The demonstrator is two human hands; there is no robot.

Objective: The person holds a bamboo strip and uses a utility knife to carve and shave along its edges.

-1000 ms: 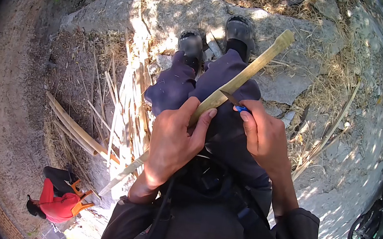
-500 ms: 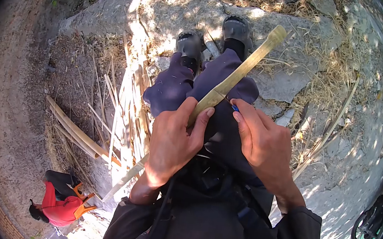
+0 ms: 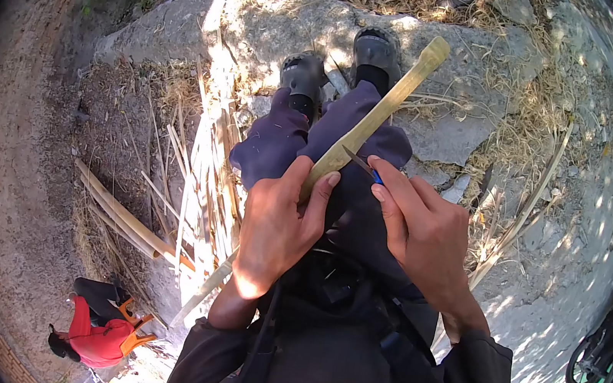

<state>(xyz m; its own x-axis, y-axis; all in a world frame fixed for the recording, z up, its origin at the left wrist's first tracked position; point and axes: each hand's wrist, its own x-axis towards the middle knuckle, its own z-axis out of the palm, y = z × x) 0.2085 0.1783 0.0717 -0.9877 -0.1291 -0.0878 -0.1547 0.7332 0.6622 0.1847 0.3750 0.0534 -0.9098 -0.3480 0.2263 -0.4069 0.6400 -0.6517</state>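
A long, flat bamboo strip (image 3: 380, 114) slants across my lap, from beyond my knees down past my left wrist. My left hand (image 3: 282, 215) is closed around it, with the thumb and forefinger gripping its sides. A small knife (image 3: 360, 163) with a thin dark blade and a blue handle is pinched in my right hand (image 3: 428, 235). Its tip lies at the strip's surface, just beyond my left fingers; whether it touches is hard to tell. Most of the handle is hidden inside my right fingers.
Split bamboo strips (image 3: 212, 140) lie heaped left of my legs, beside thicker bamboo pieces (image 3: 125, 214). More strips (image 3: 525, 209) lie on the right. A person in red (image 3: 102, 335) sits on an orange chair at lower left. A motorcycle wheel (image 3: 584, 366) shows at far right.
The knife has turned, so its blade now shows, pointing up and left onto the strip. The strip's far end has shifted slightly left. Both hands keep their grips.
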